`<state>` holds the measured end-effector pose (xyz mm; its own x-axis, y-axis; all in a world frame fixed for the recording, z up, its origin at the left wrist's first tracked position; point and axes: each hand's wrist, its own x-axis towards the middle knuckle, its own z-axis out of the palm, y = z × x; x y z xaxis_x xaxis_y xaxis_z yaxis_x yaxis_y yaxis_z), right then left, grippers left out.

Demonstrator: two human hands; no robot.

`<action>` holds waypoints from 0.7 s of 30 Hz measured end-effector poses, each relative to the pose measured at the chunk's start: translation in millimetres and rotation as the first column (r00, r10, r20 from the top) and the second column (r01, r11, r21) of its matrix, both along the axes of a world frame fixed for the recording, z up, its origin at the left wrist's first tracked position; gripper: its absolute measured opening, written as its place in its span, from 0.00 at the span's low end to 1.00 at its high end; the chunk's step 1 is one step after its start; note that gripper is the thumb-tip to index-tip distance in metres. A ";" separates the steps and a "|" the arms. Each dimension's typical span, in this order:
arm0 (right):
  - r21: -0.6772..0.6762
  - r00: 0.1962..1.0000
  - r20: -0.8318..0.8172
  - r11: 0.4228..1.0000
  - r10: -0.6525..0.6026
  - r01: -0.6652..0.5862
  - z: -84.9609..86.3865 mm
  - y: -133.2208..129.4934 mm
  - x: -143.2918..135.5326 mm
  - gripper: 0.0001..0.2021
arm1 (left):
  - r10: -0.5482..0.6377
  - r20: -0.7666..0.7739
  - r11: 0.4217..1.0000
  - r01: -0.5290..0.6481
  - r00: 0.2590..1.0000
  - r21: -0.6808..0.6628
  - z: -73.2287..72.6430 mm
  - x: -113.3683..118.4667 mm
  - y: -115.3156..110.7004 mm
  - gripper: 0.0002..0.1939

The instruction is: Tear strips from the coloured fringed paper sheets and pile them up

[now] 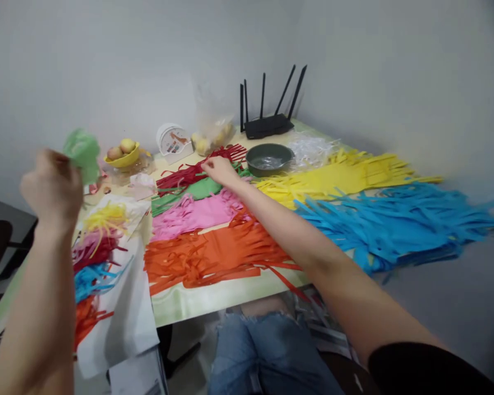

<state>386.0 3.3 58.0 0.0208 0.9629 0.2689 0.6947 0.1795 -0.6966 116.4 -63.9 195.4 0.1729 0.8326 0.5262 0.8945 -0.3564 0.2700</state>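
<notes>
My left hand is raised at the left, its fingers closed on a bunch of light green fringed paper. The green bunch is slightly blurred. My right hand reaches across to the back of the table, fingers pinched together. It hovers at a stack of green fringed sheets, between dark red fringed strips and pink fringed sheets. Whatever its fingertips may grip is too small to make out. Orange fringed sheets lie nearer me.
Yellow and blue fringed sheets spread to the right. Small coloured bunches lie on white paper at the left. Behind stand a dark bowl, white shreds, a black router and a yellow fruit bowl.
</notes>
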 end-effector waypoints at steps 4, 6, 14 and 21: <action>0.476 0.955 -0.019 0.842 0.296 -0.252 17.8 -69.7 -39.4 0.22 | 0.138 -0.177 0.988 -0.123 0.975 0.091 -28.8 16.1 -42.1 0.12; 0.605 0.923 0.049 0.724 0.382 -0.332 19.1 -101.3 -59.4 0.32 | 0.179 -0.263 0.978 -0.143 0.948 0.150 -39.9 25.9 -59.5 0.13; 0.619 0.941 0.096 0.721 0.323 -0.311 50.2 -129.3 -48.9 0.12 | 0.001 -0.221 0.952 0.066 0.975 0.298 -18.0 32.9 -108.3 0.11; 0.666 0.934 0.182 0.660 0.307 -0.347 98.4 -147.1 -44.1 0.23 | -0.006 -0.037 0.912 0.021 0.999 0.410 13.0 30.9 -108.5 0.14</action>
